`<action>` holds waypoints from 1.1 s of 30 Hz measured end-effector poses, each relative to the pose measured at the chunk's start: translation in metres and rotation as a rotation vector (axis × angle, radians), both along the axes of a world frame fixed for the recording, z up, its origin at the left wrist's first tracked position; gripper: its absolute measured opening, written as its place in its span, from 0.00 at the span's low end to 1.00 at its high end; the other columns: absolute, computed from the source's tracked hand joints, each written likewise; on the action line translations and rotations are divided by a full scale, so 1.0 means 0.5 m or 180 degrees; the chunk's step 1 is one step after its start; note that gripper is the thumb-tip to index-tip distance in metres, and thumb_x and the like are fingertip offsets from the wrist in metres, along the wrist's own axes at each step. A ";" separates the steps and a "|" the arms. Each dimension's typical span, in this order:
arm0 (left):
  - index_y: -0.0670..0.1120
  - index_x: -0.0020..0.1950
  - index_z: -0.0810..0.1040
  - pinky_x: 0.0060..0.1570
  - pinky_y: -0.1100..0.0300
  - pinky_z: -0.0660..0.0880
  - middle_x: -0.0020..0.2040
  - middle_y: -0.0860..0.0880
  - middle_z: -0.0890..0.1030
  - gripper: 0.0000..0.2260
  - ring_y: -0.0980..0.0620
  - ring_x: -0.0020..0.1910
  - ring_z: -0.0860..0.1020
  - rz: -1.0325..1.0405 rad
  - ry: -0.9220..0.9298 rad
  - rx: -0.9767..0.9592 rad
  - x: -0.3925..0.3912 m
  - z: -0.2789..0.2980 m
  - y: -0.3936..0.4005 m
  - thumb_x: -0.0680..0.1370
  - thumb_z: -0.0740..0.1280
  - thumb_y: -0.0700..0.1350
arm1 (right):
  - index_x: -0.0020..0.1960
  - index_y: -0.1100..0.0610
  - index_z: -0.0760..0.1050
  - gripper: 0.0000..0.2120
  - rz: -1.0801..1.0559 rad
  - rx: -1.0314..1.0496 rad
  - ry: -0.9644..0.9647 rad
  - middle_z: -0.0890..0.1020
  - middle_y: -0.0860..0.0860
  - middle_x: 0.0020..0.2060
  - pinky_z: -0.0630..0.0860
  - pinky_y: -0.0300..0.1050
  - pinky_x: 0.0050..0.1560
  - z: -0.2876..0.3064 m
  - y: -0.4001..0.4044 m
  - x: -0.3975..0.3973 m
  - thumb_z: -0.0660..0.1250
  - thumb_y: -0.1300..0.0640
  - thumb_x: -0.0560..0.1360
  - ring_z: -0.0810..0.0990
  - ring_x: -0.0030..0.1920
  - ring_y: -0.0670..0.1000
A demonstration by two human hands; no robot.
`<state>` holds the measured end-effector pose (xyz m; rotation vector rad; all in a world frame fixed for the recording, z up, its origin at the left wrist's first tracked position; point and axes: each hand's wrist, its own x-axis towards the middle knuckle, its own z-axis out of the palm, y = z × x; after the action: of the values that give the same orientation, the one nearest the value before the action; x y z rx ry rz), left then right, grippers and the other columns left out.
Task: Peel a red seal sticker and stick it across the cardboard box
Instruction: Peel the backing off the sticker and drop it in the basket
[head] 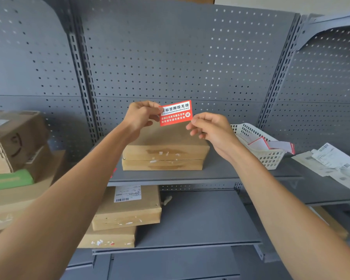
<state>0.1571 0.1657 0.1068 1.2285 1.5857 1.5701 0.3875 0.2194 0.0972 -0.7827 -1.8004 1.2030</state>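
Note:
A red seal sticker [175, 113] with white and black print is held up in the air in front of the pegboard. My left hand [142, 116] pinches its left edge. My right hand [208, 128] has thumb and fingers at its lower right corner. Directly below and behind my hands lies a flat cardboard box [166, 153] on the grey shelf [216, 174], with torn sticker scraps along its front side. Whether the sticker is off its backing cannot be told.
A white slotted basket [265, 156] with more red-edged sticker sheets stands right of the box. Loose shipping papers [335, 160] lie further right. Stacked cardboard boxes [127, 215] sit on the lower shelf. More boxes [18, 146] and a green package [9, 181] fill the left.

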 end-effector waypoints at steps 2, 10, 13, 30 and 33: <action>0.48 0.40 0.80 0.49 0.57 0.72 0.43 0.47 0.85 0.08 0.52 0.40 0.80 -0.0006 0.0025 -0.0023 -0.005 0.006 0.001 0.79 0.71 0.43 | 0.51 0.61 0.82 0.06 0.0044 0.0015 0.0023 0.88 0.52 0.43 0.74 0.44 0.44 0.002 -0.002 -0.008 0.66 0.62 0.80 0.84 0.41 0.49; 0.45 0.56 0.83 0.49 0.59 0.75 0.51 0.50 0.85 0.12 0.52 0.49 0.80 0.0325 0.0333 -0.0269 -0.016 0.005 0.009 0.77 0.75 0.50 | 0.51 0.61 0.83 0.07 -0.0112 0.0118 0.0109 0.88 0.51 0.42 0.74 0.44 0.43 0.004 -0.002 -0.036 0.66 0.61 0.80 0.83 0.39 0.47; 0.50 0.51 0.84 0.51 0.57 0.77 0.50 0.52 0.83 0.06 0.55 0.46 0.79 0.1072 0.0830 0.0540 0.012 0.000 -0.002 0.77 0.74 0.49 | 0.49 0.60 0.83 0.06 -0.0295 0.0124 0.0223 0.88 0.51 0.41 0.74 0.42 0.41 0.001 -0.004 -0.048 0.66 0.62 0.79 0.82 0.37 0.46; 0.49 0.47 0.89 0.45 0.78 0.69 0.39 0.60 0.86 0.08 0.67 0.44 0.81 0.0372 0.1603 0.0884 0.121 -0.021 -0.043 0.81 0.69 0.46 | 0.51 0.68 0.81 0.07 -0.0216 0.0671 0.0034 0.84 0.53 0.39 0.74 0.29 0.40 0.003 -0.015 -0.055 0.66 0.66 0.80 0.79 0.33 0.39; 0.51 0.45 0.88 0.46 0.76 0.71 0.39 0.60 0.86 0.09 0.66 0.45 0.82 0.0387 0.1628 0.0876 0.120 -0.019 -0.040 0.81 0.69 0.47 | 0.49 0.65 0.82 0.07 -0.0226 0.0774 -0.0056 0.85 0.52 0.38 0.76 0.31 0.43 0.002 -0.010 -0.055 0.66 0.64 0.80 0.80 0.34 0.42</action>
<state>0.2170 0.1459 0.0972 1.8277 1.8186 1.6800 0.3597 0.2143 0.0984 -0.7115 -1.8743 0.9127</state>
